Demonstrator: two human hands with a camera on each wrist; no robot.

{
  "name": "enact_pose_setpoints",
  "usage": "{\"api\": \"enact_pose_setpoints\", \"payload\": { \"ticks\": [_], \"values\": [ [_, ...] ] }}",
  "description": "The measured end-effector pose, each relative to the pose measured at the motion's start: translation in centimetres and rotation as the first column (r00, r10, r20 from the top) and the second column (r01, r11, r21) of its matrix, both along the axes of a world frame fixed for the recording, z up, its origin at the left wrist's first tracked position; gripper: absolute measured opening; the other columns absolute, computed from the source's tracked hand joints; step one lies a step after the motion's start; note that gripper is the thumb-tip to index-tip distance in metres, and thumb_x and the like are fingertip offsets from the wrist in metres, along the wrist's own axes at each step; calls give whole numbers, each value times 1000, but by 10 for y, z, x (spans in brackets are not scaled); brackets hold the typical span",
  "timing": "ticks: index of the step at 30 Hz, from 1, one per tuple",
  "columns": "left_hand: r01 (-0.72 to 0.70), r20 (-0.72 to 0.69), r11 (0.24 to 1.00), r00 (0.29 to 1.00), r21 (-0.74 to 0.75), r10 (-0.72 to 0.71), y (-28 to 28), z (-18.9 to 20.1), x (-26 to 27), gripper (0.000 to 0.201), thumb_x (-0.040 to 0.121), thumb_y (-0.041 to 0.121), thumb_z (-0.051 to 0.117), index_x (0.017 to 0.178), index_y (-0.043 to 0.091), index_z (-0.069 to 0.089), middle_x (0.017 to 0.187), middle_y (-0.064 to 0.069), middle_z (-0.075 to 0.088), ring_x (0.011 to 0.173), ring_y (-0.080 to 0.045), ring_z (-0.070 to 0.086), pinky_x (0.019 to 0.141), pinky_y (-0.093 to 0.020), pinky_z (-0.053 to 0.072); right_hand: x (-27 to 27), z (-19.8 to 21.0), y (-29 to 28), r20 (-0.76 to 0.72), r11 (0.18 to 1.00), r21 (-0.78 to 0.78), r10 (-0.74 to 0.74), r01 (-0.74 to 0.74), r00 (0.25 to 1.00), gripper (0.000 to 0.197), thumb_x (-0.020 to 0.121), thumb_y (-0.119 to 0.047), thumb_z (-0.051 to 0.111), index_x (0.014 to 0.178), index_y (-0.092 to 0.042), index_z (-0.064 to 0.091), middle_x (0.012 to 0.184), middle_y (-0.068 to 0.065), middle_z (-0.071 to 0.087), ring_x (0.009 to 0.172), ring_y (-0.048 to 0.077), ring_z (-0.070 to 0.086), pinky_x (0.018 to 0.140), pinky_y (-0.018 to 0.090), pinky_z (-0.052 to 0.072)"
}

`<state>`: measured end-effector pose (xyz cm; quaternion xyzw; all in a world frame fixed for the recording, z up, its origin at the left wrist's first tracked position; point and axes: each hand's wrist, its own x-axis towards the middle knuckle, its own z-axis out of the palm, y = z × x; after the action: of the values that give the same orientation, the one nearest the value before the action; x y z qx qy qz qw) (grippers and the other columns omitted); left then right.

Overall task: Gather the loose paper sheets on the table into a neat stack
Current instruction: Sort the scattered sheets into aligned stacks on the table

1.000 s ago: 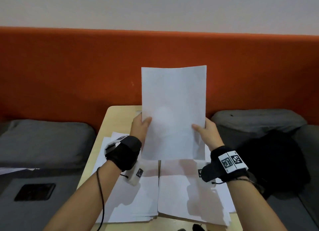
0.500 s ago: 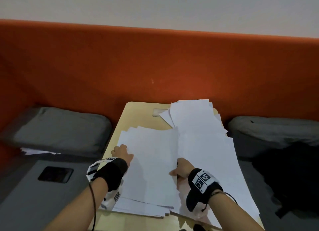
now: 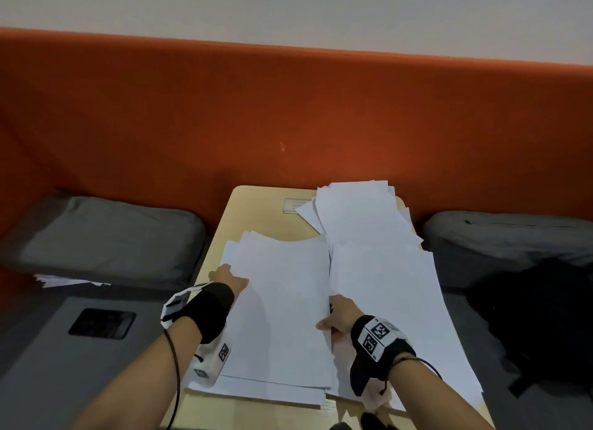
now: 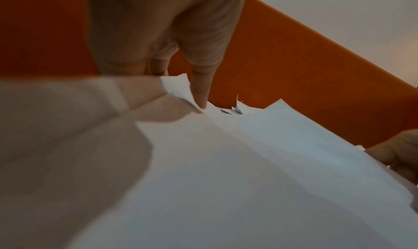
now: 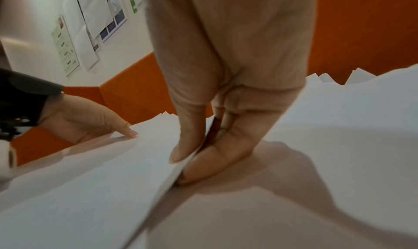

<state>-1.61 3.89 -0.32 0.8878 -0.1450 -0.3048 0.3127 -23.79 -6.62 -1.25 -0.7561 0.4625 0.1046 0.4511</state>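
From the head view, a small tan worktop [image 3: 256, 211] stands against a long orange seat back [image 3: 288, 115], with grey cushions [image 3: 106, 237] on both sides. White paper sheets [image 3: 378, 269] cover most of it in loose piles. The left hand [image 3: 229, 280] holds the left edge of the near pile [image 3: 282, 301]; the right hand [image 3: 340, 314] holds its right edge.

The left wrist view shows the left thumb on top of the sheets and fingers [image 4: 199, 84] pointing down past the far edge.

Only the right wrist view shows the right hand pinching the pile's edge between thumb and fingers [image 5: 226, 145], and posters [image 5: 90, 29] on a white wall.
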Motion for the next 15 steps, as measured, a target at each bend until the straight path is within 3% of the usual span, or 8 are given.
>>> {"api": "enact_pose_setpoints", "payload": {
  "ticks": [3, 6, 7, 9, 11, 12, 15],
  "values": [
    [17, -63, 988, 998, -155, -27, -2, -3, 1, 73, 84, 8, 64, 145, 7, 25, 147, -13, 35, 129, -31, 41, 105, -36, 38, 0, -2, -1, -5, 1000, 5, 0, 0, 1000, 47, 78, -15, 74, 119, -4, 55, 120, 13, 60, 108, 30, 60, 92, 41, 52],
    [3, -153, 938, 986, -347, -60, 1, 1, 2, 58, 82, -6, 62, 134, 7, 41, 132, -4, 48, 118, -29, 50, 102, -38, 41, 1, -2, -2, -19, 998, 51, -31, 32, 999, 41, 78, -18, 75, 111, -3, 55, 109, 9, 64, 93, 26, 63, 83, 38, 56],
    [10, -149, 905, 985, -426, -81, 2, 7, 1, 45, 83, -10, 58, 124, 9, 49, 121, 0, 53, 113, -28, 54, 96, -35, 44, 1, 1, -3, -32, 999, 40, -28, 30, 999, 40, 79, -22, 74, 108, -3, 53, 105, 8, 62, 89, 23, 60, 80, 34, 55],
    [46, -135, 810, 979, -584, -153, 6, 35, -3, 42, 84, -14, 53, 115, 14, 53, 106, -1, 63, 98, -24, 64, 77, -26, 53, 4, 11, -7, -19, 998, -45, -47, 47, 999, 54, 79, -34, 74, 115, -6, 43, 111, 10, 54, 95, 21, 52, 78, 30, 46],
    [72, -109, 698, 971, -713, -212, 6, 69, 0, 47, 84, -15, 53, 119, 15, 49, 99, 2, 64, 83, -9, 67, 62, -14, 53, 10, 29, -16, 214, 978, -2, -205, 210, 955, 75, 78, -34, 74, 134, -5, 32, 128, 14, 48, 114, 26, 49, 87, 30, 41],
    [97, -68, 654, 973, -750, -222, 5, 82, 4, 49, 82, -14, 57, 121, 14, 48, 97, 6, 65, 82, -5, 67, 61, -12, 51, 13, 41, -21, 352, 963, 63, -269, 264, 897, 77, 79, -30, 74, 137, -5, 30, 131, 12, 47, 120, 27, 48, 90, 31, 41],
    [139, 36, 553, 980, -821, -194, -1, 120, 15, 55, 72, -4, 68, 121, 12, 48, 90, 16, 70, 85, 2, 65, 74, -15, 53, 22, 84, -31, 614, 962, 155, -271, 224, 742, 48, 84, -18, 69, 127, -9, 50, 127, 10, 59, 115, 26, 57, 93, 34, 47]
  ]
}}
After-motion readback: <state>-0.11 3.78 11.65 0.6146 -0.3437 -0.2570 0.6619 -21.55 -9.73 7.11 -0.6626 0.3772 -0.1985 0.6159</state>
